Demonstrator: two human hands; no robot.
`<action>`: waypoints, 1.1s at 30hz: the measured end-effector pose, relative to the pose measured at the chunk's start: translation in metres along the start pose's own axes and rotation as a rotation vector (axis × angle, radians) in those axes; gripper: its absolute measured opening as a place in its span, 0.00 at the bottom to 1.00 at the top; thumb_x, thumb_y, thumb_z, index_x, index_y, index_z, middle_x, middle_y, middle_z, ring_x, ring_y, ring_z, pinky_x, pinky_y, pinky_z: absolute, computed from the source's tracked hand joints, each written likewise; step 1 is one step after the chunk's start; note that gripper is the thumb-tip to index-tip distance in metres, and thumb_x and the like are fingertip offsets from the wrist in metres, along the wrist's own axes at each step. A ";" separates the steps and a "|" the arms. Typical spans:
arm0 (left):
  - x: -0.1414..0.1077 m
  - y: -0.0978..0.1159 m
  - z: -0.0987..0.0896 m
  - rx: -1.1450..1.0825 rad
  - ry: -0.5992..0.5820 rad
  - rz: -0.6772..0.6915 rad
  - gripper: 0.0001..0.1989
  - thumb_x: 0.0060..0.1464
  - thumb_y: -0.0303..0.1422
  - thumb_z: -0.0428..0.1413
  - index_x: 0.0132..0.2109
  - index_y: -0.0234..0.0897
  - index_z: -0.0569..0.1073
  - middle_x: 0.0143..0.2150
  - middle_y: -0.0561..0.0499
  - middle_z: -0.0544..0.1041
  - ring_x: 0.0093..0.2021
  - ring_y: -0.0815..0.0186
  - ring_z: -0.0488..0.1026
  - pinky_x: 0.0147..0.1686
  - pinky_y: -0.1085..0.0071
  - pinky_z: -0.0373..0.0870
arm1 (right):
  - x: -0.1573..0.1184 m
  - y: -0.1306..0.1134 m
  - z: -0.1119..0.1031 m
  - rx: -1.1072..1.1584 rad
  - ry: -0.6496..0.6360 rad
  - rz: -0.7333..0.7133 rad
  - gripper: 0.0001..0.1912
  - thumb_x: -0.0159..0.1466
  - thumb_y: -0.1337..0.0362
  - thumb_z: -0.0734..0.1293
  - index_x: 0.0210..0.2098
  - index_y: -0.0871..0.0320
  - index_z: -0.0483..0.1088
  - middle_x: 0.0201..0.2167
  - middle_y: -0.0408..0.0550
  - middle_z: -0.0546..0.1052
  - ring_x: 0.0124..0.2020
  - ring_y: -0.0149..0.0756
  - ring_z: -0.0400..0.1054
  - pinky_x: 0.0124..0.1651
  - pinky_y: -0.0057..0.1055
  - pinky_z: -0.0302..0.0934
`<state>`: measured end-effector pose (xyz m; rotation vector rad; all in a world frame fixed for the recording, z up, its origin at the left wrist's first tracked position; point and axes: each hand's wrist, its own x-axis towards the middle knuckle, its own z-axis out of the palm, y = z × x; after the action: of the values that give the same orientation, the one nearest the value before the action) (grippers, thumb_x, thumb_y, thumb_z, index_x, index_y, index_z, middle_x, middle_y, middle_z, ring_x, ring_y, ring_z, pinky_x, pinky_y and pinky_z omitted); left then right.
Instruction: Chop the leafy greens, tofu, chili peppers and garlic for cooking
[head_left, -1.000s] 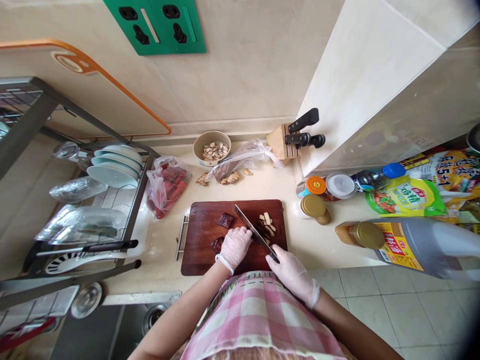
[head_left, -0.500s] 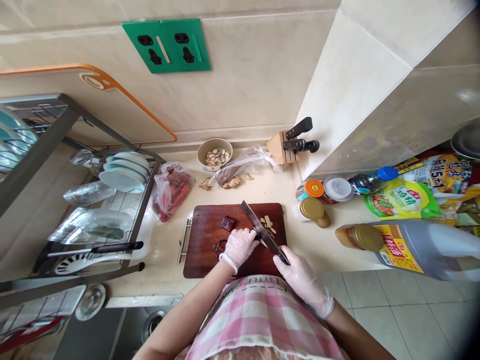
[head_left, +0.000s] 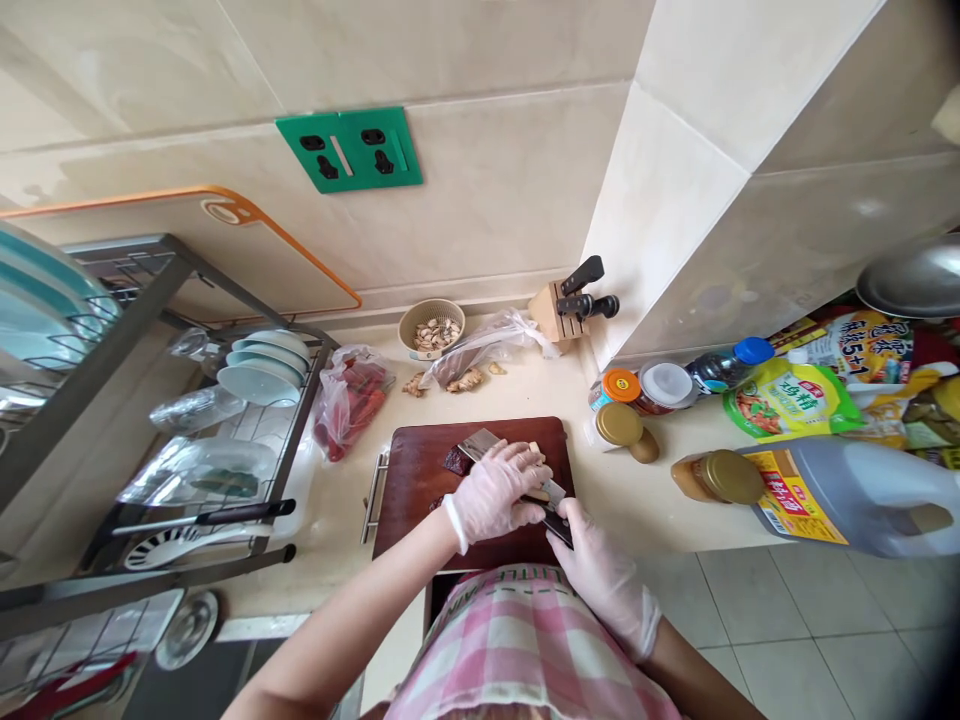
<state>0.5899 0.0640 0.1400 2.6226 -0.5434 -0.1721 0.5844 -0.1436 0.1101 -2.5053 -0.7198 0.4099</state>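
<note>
My right hand [head_left: 600,570], in a clear glove, grips the black handle of a kitchen knife [head_left: 478,443] with a wide blade, turned flat over the dark wooden cutting board [head_left: 480,548]. Gloved as well, my left hand [head_left: 499,495] lies across the blade with fingers stretched out, hiding its middle. Pale slices [head_left: 535,450], seemingly ginger, show at its fingertips, and another lies by its thumb. A dark reddish-brown block [head_left: 456,460] sits on the board, partly behind the blade; a second is mostly hidden by my left wrist.
Behind the board are ginger pieces [head_left: 465,380], a basket [head_left: 409,335] of pale pieces, a plastic bag [head_left: 487,345] and a knife block [head_left: 551,315]. A bag of red items [head_left: 349,400] and a dish rack [head_left: 300,430] stand left. Jars [head_left: 619,425] and a large jug [head_left: 862,490] are right.
The knife has turned from edge-down to lying flat. My left hand has moved right and up from holding beside the blade to lying over it, fingers extended. The view has tilted up slightly.
</note>
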 end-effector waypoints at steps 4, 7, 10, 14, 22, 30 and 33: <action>0.018 -0.010 0.019 -0.048 -0.291 0.068 0.22 0.56 0.46 0.48 0.57 0.51 0.64 0.62 0.47 0.62 0.62 0.49 0.55 0.55 0.39 0.50 | 0.001 -0.002 0.004 -0.050 0.030 -0.049 0.06 0.60 0.68 0.61 0.38 0.56 0.62 0.30 0.45 0.76 0.30 0.36 0.72 0.30 0.27 0.56; 0.024 -0.023 0.023 -0.058 -0.413 0.071 0.20 0.58 0.44 0.46 0.58 0.53 0.63 0.64 0.49 0.59 0.64 0.49 0.51 0.55 0.35 0.44 | -0.001 -0.002 0.005 -0.098 0.022 -0.050 0.07 0.58 0.70 0.62 0.37 0.55 0.63 0.29 0.44 0.76 0.30 0.37 0.71 0.30 0.28 0.55; 0.030 -0.032 0.020 -0.031 -0.466 0.072 0.19 0.59 0.41 0.47 0.58 0.56 0.63 0.64 0.52 0.60 0.65 0.51 0.50 0.56 0.35 0.41 | -0.006 -0.003 0.004 -0.125 -0.003 -0.050 0.09 0.58 0.71 0.62 0.38 0.56 0.63 0.30 0.44 0.76 0.31 0.37 0.71 0.31 0.28 0.55; 0.038 -0.036 0.024 -0.039 -0.421 0.004 0.19 0.59 0.38 0.47 0.56 0.60 0.64 0.63 0.56 0.62 0.65 0.56 0.50 0.59 0.42 0.39 | -0.017 -0.005 0.000 -0.146 -0.047 -0.043 0.09 0.58 0.71 0.60 0.38 0.56 0.64 0.31 0.46 0.77 0.31 0.36 0.71 0.31 0.27 0.55; 0.016 -0.062 0.027 -0.187 -0.107 -0.208 0.23 0.56 0.34 0.50 0.59 0.50 0.63 0.64 0.50 0.60 0.64 0.59 0.53 0.62 0.54 0.47 | -0.055 0.025 -0.020 0.133 -0.235 0.176 0.11 0.59 0.61 0.59 0.41 0.50 0.65 0.35 0.43 0.78 0.35 0.39 0.73 0.35 0.29 0.62; -0.048 -0.091 0.024 -0.064 0.077 -0.846 0.27 0.52 0.41 0.54 0.57 0.35 0.63 0.51 0.42 0.71 0.49 0.60 0.69 0.50 0.68 0.64 | -0.059 0.055 -0.006 0.422 -0.336 0.223 0.19 0.58 0.51 0.59 0.44 0.55 0.66 0.42 0.51 0.78 0.45 0.43 0.71 0.47 0.32 0.63; -0.041 -0.076 0.034 0.102 -0.019 -0.891 0.36 0.44 0.44 0.59 0.59 0.36 0.61 0.53 0.40 0.68 0.50 0.54 0.68 0.47 0.64 0.65 | -0.050 0.051 -0.005 0.444 -0.353 0.192 0.17 0.59 0.53 0.60 0.43 0.55 0.67 0.41 0.50 0.78 0.45 0.42 0.71 0.49 0.33 0.63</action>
<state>0.5715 0.1292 0.0762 2.7712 0.6599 -0.4448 0.5671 -0.2114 0.0939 -2.1036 -0.4494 0.9831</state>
